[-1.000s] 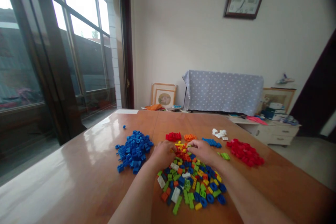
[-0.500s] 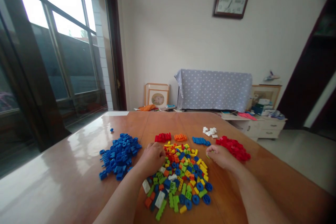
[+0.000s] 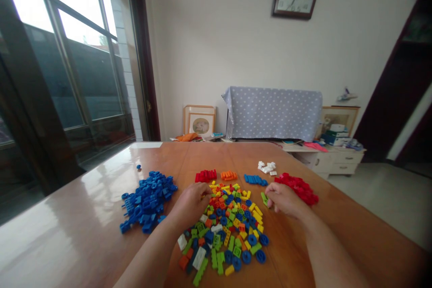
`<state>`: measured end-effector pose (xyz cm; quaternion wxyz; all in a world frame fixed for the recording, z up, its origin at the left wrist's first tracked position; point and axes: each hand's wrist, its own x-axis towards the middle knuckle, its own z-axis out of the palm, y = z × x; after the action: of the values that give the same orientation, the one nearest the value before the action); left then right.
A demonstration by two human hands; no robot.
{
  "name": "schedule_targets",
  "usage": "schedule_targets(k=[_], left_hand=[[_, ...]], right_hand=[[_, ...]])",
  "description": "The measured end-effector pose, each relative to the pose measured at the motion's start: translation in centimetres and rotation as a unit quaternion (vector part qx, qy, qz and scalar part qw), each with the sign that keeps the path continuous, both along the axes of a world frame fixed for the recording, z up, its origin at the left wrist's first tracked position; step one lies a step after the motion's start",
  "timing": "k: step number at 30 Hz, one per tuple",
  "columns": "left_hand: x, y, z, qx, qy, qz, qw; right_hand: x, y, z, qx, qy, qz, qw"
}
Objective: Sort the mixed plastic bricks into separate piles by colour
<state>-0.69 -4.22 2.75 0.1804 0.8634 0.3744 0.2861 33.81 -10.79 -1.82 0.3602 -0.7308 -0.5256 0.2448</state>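
Note:
A mixed pile of toy building bricks [image 3: 232,225] in green, yellow, blue, orange, red and white lies at the middle of the table. My left hand [image 3: 192,200] is at the pile's far left edge, its fingers curled together; whatever they hold is hidden. To the right of the pile, my right hand [image 3: 285,199] has its thumb and fingers closed at a light green building brick [image 3: 264,198] low over the table. Just beyond the hands are short rows of red bricks [image 3: 205,175], orange bricks [image 3: 229,175] and blue bricks [image 3: 255,180].
A large heap of blue pieces [image 3: 146,200] lies on the left, with one small blue piece [image 3: 138,167] beyond it. Red pieces [image 3: 299,187] are heaped at the right, and white pieces [image 3: 267,168] lie farther back. The wooden table [image 3: 84,229] has a glossy top.
The green brick at my right fingertips shows more fully now, as the fingers have shifted. My left hand stays by the pile. The whole view has moved slightly.

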Motion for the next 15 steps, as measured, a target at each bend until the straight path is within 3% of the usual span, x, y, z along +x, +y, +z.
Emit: schedule_targets(k=[4,9,15], left_hand=[[0.3,-0.4,0.3,0.003,-0.008,-0.030,1.000],[0.7,-0.7,0.2,-0.012,-0.019,-0.047,0.999],[2.0,-1.6,-0.4,-0.048,-0.050,-0.044,0.997]], right_hand=[[0.5,0.1,0.4,0.000,0.002,-0.018,1.000],[0.0,0.3,1.6,0.083,-0.022,-0.040,0.996],[-7.5,-0.4,3.5,0.126,0.006,0.150,0.981]])
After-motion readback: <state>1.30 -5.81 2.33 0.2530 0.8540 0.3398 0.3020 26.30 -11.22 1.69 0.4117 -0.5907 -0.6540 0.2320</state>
